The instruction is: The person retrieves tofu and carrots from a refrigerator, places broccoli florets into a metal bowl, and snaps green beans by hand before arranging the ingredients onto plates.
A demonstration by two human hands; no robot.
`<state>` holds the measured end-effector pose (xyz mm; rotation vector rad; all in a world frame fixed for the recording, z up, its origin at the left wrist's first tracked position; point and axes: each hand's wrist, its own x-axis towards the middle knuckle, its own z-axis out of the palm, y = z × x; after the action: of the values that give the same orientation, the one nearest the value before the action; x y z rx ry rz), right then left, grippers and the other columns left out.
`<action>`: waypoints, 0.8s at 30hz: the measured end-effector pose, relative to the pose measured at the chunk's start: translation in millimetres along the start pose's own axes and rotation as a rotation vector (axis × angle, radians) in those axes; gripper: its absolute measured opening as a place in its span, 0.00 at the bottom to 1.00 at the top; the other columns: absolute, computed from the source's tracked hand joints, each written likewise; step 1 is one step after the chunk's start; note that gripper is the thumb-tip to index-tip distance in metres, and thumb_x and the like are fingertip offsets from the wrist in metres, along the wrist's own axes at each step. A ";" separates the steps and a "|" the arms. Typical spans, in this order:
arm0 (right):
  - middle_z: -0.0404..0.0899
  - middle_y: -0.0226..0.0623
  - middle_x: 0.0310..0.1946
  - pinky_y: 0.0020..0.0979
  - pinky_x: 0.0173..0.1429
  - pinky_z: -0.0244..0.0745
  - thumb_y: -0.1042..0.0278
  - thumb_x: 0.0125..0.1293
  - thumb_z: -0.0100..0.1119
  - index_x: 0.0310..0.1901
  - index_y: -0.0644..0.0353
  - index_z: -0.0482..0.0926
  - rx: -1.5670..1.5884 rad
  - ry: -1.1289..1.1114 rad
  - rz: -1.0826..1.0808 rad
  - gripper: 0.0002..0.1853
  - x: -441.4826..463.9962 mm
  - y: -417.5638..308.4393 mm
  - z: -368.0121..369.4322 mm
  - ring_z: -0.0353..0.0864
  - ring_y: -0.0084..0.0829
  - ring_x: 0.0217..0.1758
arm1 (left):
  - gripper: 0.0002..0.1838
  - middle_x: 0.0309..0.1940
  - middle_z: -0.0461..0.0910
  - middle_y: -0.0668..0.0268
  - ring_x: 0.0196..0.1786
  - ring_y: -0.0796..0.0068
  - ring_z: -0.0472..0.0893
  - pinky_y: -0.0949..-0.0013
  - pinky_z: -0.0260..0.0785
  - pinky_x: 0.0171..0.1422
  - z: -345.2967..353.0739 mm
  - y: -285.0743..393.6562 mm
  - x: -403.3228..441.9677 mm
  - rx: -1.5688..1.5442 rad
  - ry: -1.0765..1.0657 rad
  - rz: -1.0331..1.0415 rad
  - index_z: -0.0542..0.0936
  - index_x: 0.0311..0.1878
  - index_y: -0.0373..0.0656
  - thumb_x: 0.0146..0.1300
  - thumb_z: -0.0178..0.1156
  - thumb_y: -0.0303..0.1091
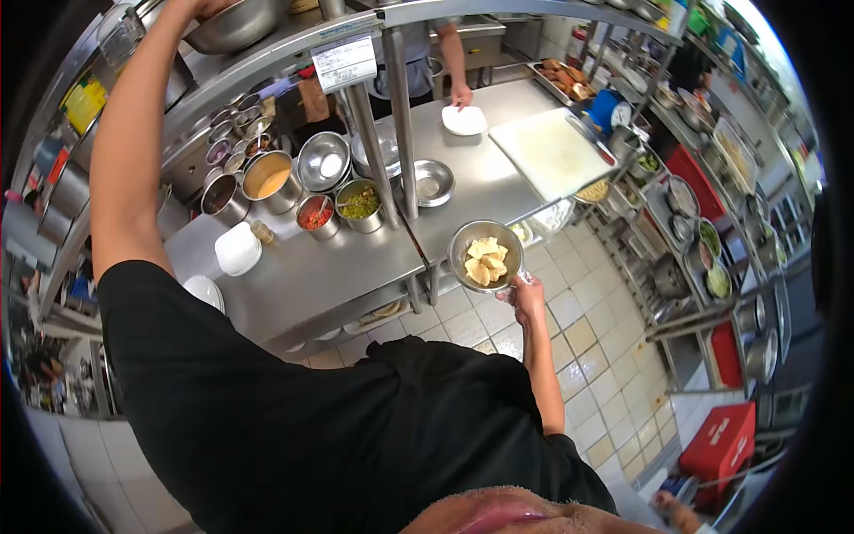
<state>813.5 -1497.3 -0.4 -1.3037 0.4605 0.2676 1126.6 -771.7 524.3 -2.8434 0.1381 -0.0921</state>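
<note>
There's one bowl [457, 252] of yellow chunks [486, 261] and one cutting board [550, 154].

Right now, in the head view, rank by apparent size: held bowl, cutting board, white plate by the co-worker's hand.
1. Cutting board
2. Held bowl, perhaps enlarged by nearness
3. White plate

Glossy metal bowl [457, 254], smooth steel counter [329, 267], matt cutting board [551, 156], seemingly plastic

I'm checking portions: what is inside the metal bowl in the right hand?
The metal bowl in the right hand holds several pale yellow pieces, heaped together. They cover much of its bottom, so whatever lies beneath them cannot be seen.
</note>
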 end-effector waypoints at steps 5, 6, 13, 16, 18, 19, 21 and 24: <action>0.79 0.38 0.28 0.30 0.26 0.82 0.77 0.59 0.53 0.39 0.68 0.75 -0.052 -0.095 0.029 0.07 37.8 -28.7 -28.3 0.78 0.27 0.21 | 0.11 0.23 0.82 0.55 0.25 0.64 0.80 0.60 0.73 0.30 2.8 -55.1 -47.5 -0.113 0.037 -0.100 0.84 0.23 0.40 0.44 0.70 0.39; 0.79 0.38 0.28 0.30 0.26 0.82 0.77 0.59 0.53 0.39 0.68 0.75 -0.038 -0.117 0.027 0.07 43.6 -32.1 -36.0 0.78 0.28 0.21 | 0.11 0.23 0.82 0.56 0.25 0.66 0.80 0.62 0.72 0.30 -5.5 -16.3 -69.9 -0.161 0.058 -0.207 0.84 0.24 0.40 0.45 0.69 0.38; 0.81 0.41 0.32 0.31 0.26 0.82 0.77 0.61 0.52 0.42 0.71 0.75 -0.076 -0.237 0.065 0.09 85.5 -48.2 -70.6 0.81 0.29 0.26 | 0.09 0.23 0.81 0.65 0.23 0.77 0.77 0.69 0.69 0.25 -41.3 125.6 -121.7 -0.493 0.365 -0.607 0.85 0.34 0.39 0.52 0.63 0.32; 0.80 0.40 0.31 0.30 0.26 0.82 0.76 0.62 0.51 0.43 0.70 0.75 -0.035 -0.279 0.053 0.09 78.5 -57.2 -81.7 0.81 0.29 0.26 | 0.11 0.25 0.82 0.69 0.25 0.81 0.77 0.74 0.68 0.28 -87.3 170.9 -165.6 -0.496 0.494 -0.596 0.86 0.39 0.39 0.55 0.62 0.32; 0.80 0.40 0.32 0.30 0.26 0.82 0.76 0.62 0.51 0.43 0.70 0.74 -0.047 -0.290 0.060 0.10 72.6 -69.2 -86.7 0.81 0.29 0.26 | 0.12 0.27 0.83 0.70 0.28 0.83 0.77 0.77 0.69 0.32 -113.4 213.0 -201.0 -0.555 0.623 -0.545 0.86 0.42 0.40 0.57 0.64 0.35; 0.80 0.40 0.32 0.30 0.26 0.82 0.77 0.62 0.51 0.44 0.70 0.74 -0.062 -0.276 0.098 0.10 93.8 -63.7 -79.7 0.81 0.29 0.26 | 0.13 0.28 0.83 0.71 0.29 0.84 0.77 0.78 0.68 0.34 -95.0 238.8 -178.9 -0.627 0.677 -0.498 0.86 0.43 0.41 0.57 0.64 0.37; 0.80 0.40 0.32 0.30 0.26 0.82 0.77 0.62 0.52 0.44 0.71 0.74 -0.068 -0.298 0.106 0.10 94.9 -66.6 -77.6 0.81 0.30 0.26 | 0.14 0.30 0.83 0.71 0.29 0.84 0.76 0.79 0.69 0.37 -93.7 319.2 -215.5 -0.731 0.742 -0.451 0.86 0.44 0.41 0.58 0.65 0.39; 0.80 0.40 0.33 0.30 0.26 0.82 0.77 0.62 0.52 0.44 0.71 0.74 -0.033 -0.346 0.127 0.10 94.2 -72.8 -72.6 0.81 0.30 0.26 | 0.15 0.35 0.85 0.66 0.34 0.81 0.80 0.75 0.72 0.41 -46.9 476.1 -229.8 -0.836 0.645 -0.404 0.85 0.44 0.41 0.59 0.64 0.42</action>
<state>915.8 -1591.9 4.1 -1.2312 0.2447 0.5984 854.1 -1214.7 418.9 -3.4686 -0.3546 -1.3155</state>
